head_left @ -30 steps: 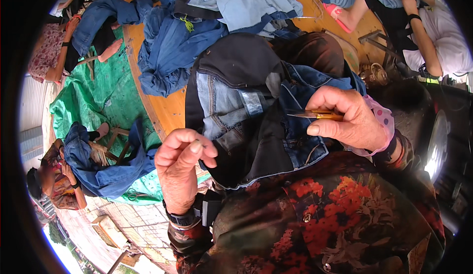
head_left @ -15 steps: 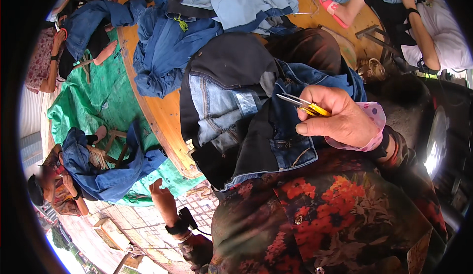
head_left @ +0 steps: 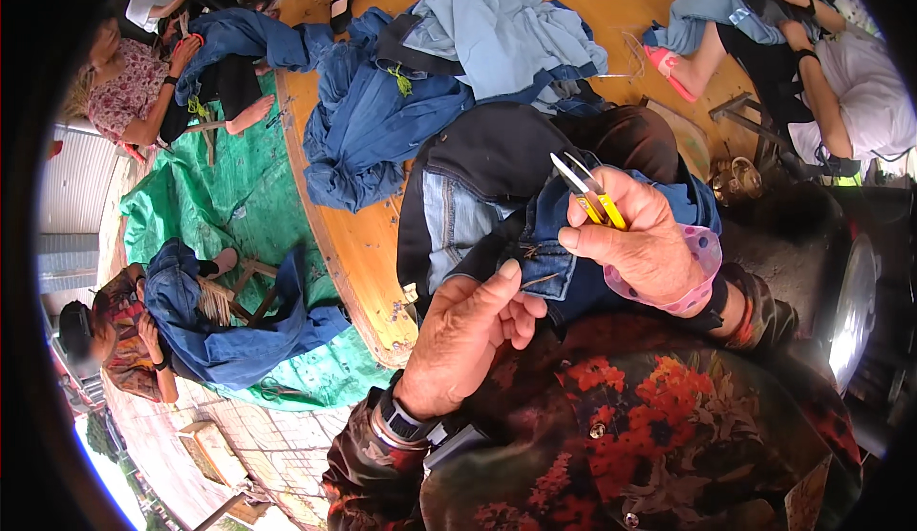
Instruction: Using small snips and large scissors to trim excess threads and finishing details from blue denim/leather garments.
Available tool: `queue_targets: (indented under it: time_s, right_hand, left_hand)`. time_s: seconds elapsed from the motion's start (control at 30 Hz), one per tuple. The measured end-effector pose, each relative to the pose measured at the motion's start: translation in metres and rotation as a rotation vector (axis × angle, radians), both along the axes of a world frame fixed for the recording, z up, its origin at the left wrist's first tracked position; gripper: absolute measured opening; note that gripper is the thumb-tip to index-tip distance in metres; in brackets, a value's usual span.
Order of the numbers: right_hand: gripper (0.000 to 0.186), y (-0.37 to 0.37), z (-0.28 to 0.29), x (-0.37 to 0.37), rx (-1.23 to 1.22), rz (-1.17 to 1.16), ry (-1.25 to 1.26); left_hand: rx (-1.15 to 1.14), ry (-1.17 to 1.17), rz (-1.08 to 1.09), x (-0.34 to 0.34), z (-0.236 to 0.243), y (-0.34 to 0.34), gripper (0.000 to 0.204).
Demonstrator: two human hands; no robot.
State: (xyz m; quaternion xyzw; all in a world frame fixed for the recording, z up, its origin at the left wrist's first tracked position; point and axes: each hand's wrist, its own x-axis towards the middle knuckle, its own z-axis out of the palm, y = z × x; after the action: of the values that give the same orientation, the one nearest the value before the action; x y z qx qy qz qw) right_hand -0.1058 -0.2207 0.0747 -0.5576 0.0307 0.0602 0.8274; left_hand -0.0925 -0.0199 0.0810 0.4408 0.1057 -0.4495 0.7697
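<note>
A pair of dark blue jeans (head_left: 549,271), with black and pale blue inner fabric showing, lies bunched over my lap. My left hand (head_left: 468,340) is closed at the jeans' edge, thumb and fingers pinching the denim; the fingers partly hide the spot. Just to the right, my right hand (head_left: 635,235) grips yellow-handled thread snips (head_left: 604,208) above the jeans. The two blades point up and left and stand slightly apart. A short brown thread or stitching shows on the denim between my hands.
Piled blue jeans (head_left: 353,139) and light blue denim (head_left: 511,34) cover part of the wooden platform (head_left: 315,182) ahead. A green tarp (head_left: 258,173) spreads to the left. Several people with denim sit around; one at left holds red-handled scissors (head_left: 196,39). A metal stool (head_left: 745,111) stands at right.
My left hand has come up from the lower left to the jeans and closed on their edge. The jeans' lower edge is now folded up. The snips have tilted more upright.
</note>
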Motion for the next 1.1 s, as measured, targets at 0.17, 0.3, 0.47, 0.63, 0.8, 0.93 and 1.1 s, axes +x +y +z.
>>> queue_targets:
  time_s: [0.17,0.3,0.47,0.63,0.8,0.93,1.1]
  right_hand:
    - [0.015,-0.007,-0.010,0.001,-0.064,0.012,0.046]
    - [0.012,-0.016,0.007,-0.002,-0.350,0.055,-0.080]
    - [0.028,-0.019,0.044,-0.016,-0.995,0.274,-0.446]
    - [0.027,-0.011,0.046,-0.019,-1.109,0.233,-0.504]
    - [0.024,-0.011,0.043,-0.017,-1.140,0.204,-0.500]
    - [0.023,-0.012,0.044,-0.016,-1.106,0.229,-0.492]
    - [0.022,-0.009,0.041,-0.018,-1.106,0.178,-0.498]
  left_hand:
    - [0.001,-0.034,0.196,0.004,-0.012,-0.010,0.034]
    - [-0.098,-0.078,0.253,0.004,-0.016,-0.009,0.031]
    - [-0.081,-0.143,0.286,0.003,-0.016,-0.012,0.025]
    - [0.035,-0.186,0.265,0.001,-0.020,-0.010,0.018]
    - [0.017,-0.197,0.245,0.001,-0.015,-0.010,0.026]
    - [-0.069,-0.180,0.254,0.001,-0.016,-0.009,0.034]
    - [-0.052,-0.202,0.232,0.000,-0.017,-0.009,0.033]
